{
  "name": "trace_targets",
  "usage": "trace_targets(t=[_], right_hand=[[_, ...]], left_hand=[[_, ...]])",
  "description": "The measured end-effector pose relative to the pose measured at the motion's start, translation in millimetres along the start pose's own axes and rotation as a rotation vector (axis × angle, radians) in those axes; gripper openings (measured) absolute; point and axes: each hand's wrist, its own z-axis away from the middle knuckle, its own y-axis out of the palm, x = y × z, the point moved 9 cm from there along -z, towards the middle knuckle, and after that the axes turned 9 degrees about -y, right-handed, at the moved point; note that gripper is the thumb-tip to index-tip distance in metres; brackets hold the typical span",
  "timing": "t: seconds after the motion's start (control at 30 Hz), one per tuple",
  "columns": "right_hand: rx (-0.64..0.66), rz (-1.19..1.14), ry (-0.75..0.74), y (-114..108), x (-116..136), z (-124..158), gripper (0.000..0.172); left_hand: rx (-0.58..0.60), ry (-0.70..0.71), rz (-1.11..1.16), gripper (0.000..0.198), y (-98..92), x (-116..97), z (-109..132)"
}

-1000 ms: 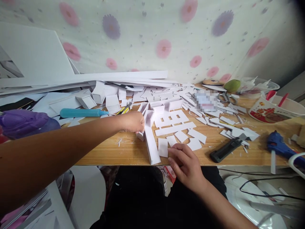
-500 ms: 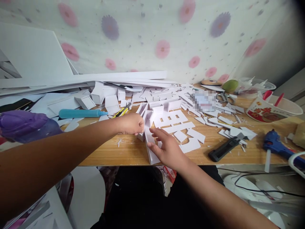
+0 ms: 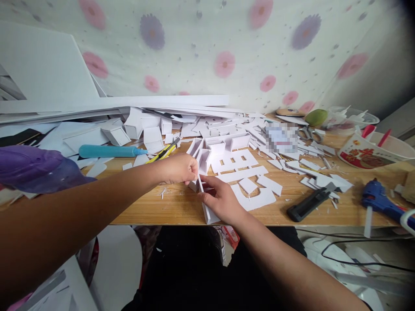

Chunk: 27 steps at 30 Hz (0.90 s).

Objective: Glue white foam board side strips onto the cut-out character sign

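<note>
A white foam-board model (image 3: 203, 160) with upright walls stands near the middle of the table's front part. My left hand (image 3: 184, 168) is closed at the model's left side, its fingertips pinched against the wall; anything between them is too small to make out. On the right side of the same wall, my right hand (image 3: 218, 196) rests with thumb and fingers on the long front strip (image 3: 207, 214), gripping it. Flat cut pieces with square openings (image 3: 234, 160) lie just beyond my right hand. A yellow and black cutter (image 3: 164, 151) lies behind my left wrist.
White scraps cover the back of the wooden table (image 3: 142, 211). A turquoise tube (image 3: 108, 151) and purple object (image 3: 35, 170) lie left. Rightward are a black cutter (image 3: 308, 205), blue glue gun (image 3: 376, 194), scissors (image 3: 309, 134) and paper bowl (image 3: 366, 151).
My right hand has moved slightly left and closed its fingers onto the model's wall. My left hand stays pinched at the wall. The view has shifted a little.
</note>
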Motion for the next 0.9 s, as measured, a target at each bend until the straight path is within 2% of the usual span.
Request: trace_targets(t=[0.33,0.5,0.57,0.63,0.73,0.8,0.9], right_hand=[[-0.013,0.041,-0.079,-1,3,1,0.045],[-0.008,0.066,-0.075,1,3,3,0.043],[-0.036,0.089,-0.119,-6,14,7,0.046],[-0.09,0.156,-0.227,-22,33,16,0.046],[-0.186,0.308,-0.381,-60,56,43,0.039],[-0.279,0.425,-0.389,-95,53,65,0.031],[-0.458,0.668,-0.316,-148,32,104,0.023]], left_hand=[[-0.027,0.03,-0.007,0.01,0.0,0,2],[-0.09,0.086,0.019,0.005,-2.6,-2,7],[-0.137,0.118,0.041,0.007,-4.5,-2,13],[-0.215,0.16,0.063,0.012,-6.5,0,22],[-0.436,0.229,0.075,0.016,-10.3,7,40],[-0.608,0.292,0.074,0.02,-9.1,12,53],[-0.791,0.43,0.096,0.018,1.5,16,69]])
